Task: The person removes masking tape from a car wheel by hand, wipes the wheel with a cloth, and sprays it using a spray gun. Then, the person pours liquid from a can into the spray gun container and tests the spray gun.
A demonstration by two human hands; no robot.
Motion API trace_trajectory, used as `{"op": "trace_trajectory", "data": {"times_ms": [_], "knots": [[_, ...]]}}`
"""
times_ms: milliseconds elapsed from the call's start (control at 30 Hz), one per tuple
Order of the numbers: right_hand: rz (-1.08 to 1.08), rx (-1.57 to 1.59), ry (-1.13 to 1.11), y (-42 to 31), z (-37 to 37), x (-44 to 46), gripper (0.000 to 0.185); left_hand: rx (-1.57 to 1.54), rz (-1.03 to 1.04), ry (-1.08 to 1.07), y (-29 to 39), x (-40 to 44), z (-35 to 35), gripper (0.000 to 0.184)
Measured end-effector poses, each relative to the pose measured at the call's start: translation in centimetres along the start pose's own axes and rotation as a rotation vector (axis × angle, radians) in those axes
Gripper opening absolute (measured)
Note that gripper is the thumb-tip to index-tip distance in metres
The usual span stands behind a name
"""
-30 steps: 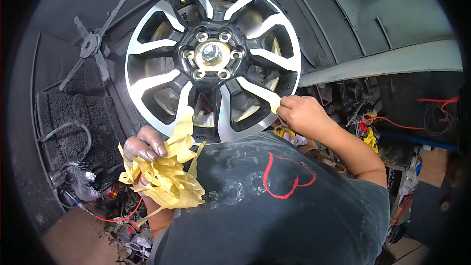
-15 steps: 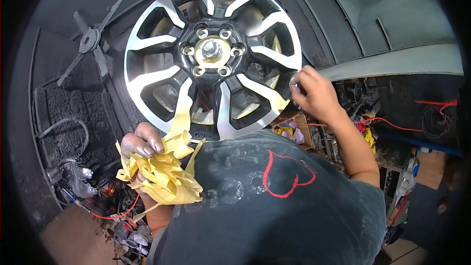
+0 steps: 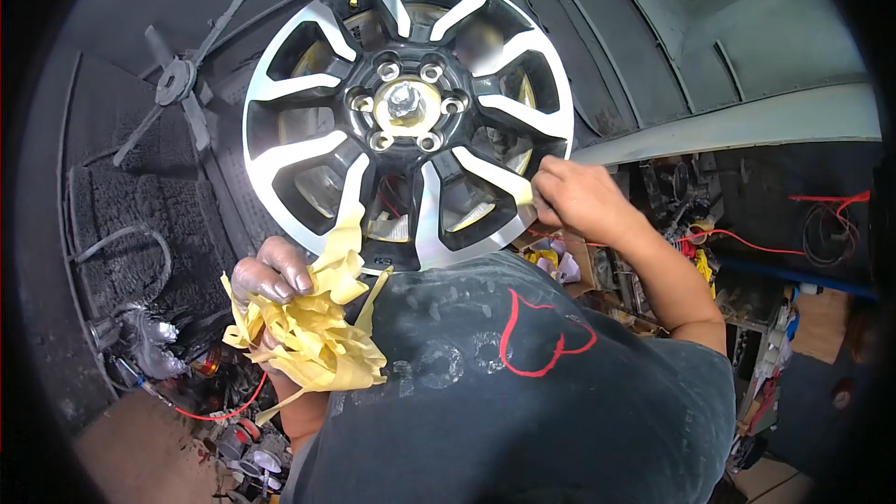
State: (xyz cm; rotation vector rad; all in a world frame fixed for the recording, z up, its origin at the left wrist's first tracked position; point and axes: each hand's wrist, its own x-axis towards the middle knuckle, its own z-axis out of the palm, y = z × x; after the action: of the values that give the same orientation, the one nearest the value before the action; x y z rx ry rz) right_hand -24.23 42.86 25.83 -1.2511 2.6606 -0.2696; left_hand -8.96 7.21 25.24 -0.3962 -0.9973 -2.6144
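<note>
A black and silver alloy wheel (image 3: 425, 215) faces me, its hub fixed on a central mount. In my left hand (image 3: 271, 271), closed, is a crumpled bundle of yellow masking tape (image 3: 322, 341); one strip of it reaches up to a lower-left spoke. My right hand (image 3: 583, 201) is at the wheel's lower-right rim, its fingers pinched on the masking tape at a spoke's outer end. The fingertips partly hide that tape.
A grey fan-like bracket (image 3: 175, 82) is on the left wall, above a dark textured panel (image 3: 140, 196). A red hose (image 3: 737, 235) runs along the right among cluttered parts. More clutter (image 3: 252, 453) lies at lower left.
My right hand has moved down and left onto the tape at the rim, its fingers closing there. The wheel appears slightly lower. My left hand keeps its bundle of tape nearly still.
</note>
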Motion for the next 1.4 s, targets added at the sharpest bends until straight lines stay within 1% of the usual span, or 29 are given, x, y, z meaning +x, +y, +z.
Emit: {"op": "trace_trajectory", "data": {"times_ms": [33,133,167,233,333,367,433,467,500,533,567,600,633,700,733,767,800,833,900,933,967,1033,1067,1100,1167,1233,1300,1367,1400], "knots": [[-0.001,0.001,0.001,0.2,-0.5,0.4,0.022,0.002,0.000,-0.001,0.2,-0.2,0.0,0.037],[-0.066,-0.165,0.242,0.9,-2.3,1.7,0.020,-0.012,-0.002,-0.034,0.9,-0.3,-0.4,0.037],[-0.065,-0.166,0.246,1.0,-2.9,2.4,0.020,-0.012,-0.002,-0.039,0.9,-0.2,-0.5,0.037],[-0.110,-0.233,0.380,1.1,-4.1,3.9,0.020,-0.006,0.024,-0.041,0.9,-0.3,-0.5,0.035],[-0.002,-0.246,0.732,1.8,-8.0,4.9,0.021,-0.037,0.031,-0.065,1.3,-0.6,-0.4,0.035],[0.083,-0.013,0.815,1.3,-9.6,4.4,0.015,-0.068,0.031,-0.131,1.4,-0.9,-1.3,0.035],[0.117,0.556,0.934,-1.1,-10.2,3.3,0.010,0.047,0.097,-0.034,0.9,-1.2,1.2,0.034],[0.052,0.763,0.910,-3.4,-9.3,3.4,0.010,0.084,0.102,-0.056,0.5,-1.1,1.7,0.033],[-0.014,0.965,0.884,-6.1,-7.9,3.6,0.009,0.198,0.018,0.024,0.7,-1.4,2.4,0.034],[-0.087,0.918,0.667,-7.9,-6.6,2.9,0.013,0.305,-0.076,0.095,0.9,-1.7,3.1,0.035],[-0.206,0.849,0.525,-10.0,-5.5,3.0,0.016,0.595,0.028,-0.087,0.0,-1.0,2.7,0.037],[-0.307,0.946,0.415,-12.2,-3.8,2.9,0.016,0.858,0.181,-0.240,-1.0,-0.2,2.3,0.039],[-0.317,1.066,0.322,-13.6,-2.8,2.3,0.022,1.040,0.217,-0.409,-1.2,1.0,3.8,0.042],[-0.238,1.186,0.358,-14.5,-1.4,0.9,0.025,0.922,0.307,-0.224,-4.4,-0.1,5.5,0.047],[-0.164,1.161,0.434,-14.3,-0.8,0.4,0.025,0.885,0.237,-0.335,-3.9,0.4,4.7,0.051],[-0.194,1.121,0.437,-14.1,-0.2,-0.4,0.032,0.848,0.181,-0.436,-3.4,0.8,3.8,0.055],[-0.227,1.083,0.428,-14.1,0.0,-1.3,0.040,0.774,0.145,-0.385,-3.5,0.7,3.8,0.058],[-0.174,1.058,0.474,-14.6,-0.3,-2.7,0.040,0.726,0.128,-0.436,-4.0,0.8,3.8,0.058],[0.061,1.144,0.607,-16.5,-0.8,-5.3,0.059,0.415,-0.171,-0.332,-4.8,0.4,3.6,0.058],[-0.006,0.992,0.778,-17.0,-0.5,-5.9,0.071,0.275,-0.326,-0.264,-5.0,-0.2,3.6,0.058],[-0.011,0.745,0.871,-17.2,-0.1,-6.4,0.071,0.144,-0.482,-0.185,-5.3,-0.8,3.9,0.058],[0.028,0.532,0.904,-18.1,1.1,-7.4,0.067,0.263,-0.623,-0.355,-6.2,-2.0,6.2,0.047],[0.055,0.587,0.840,-18.2,2.6,-8.7,0.060,0.326,-0.684,-0.451,-6.7,-2.6,7.4,0.041],[0.138,0.630,0.901,-18.5,2.7,-9.7,0.051,0.275,-0.773,-0.555,-7.2,-2.8,6.7,0.034],[0.323,0.704,0.967,-17.6,4.9,-12.7,0.043,0.425,-0.866,-0.747,-8.5,-2.3,7.5,0.038],[0.724,0.591,0.859,-16.1,6.4,-16.6,0.044,0.607,-0.695,-1.124,-8.6,-0.6,10.2,0.040],[1.001,0.621,0.846,-13.0,9.2,-19.9,0.031,0.615,-0.753,-1.101,-8.9,-2.6,9.9,0.036],[1.261,0.893,1.139,-9.0,13.5,-24.3,0.019,0.556,-0.882,-1.017,-8.7,-3.6,10.9,0.034],[1.289,0.873,1.199,-7.2,15.3,-26.9,0.017,0.577,-0.833,-1.017,-9.2,-4.2,10.4,0.033]]}}
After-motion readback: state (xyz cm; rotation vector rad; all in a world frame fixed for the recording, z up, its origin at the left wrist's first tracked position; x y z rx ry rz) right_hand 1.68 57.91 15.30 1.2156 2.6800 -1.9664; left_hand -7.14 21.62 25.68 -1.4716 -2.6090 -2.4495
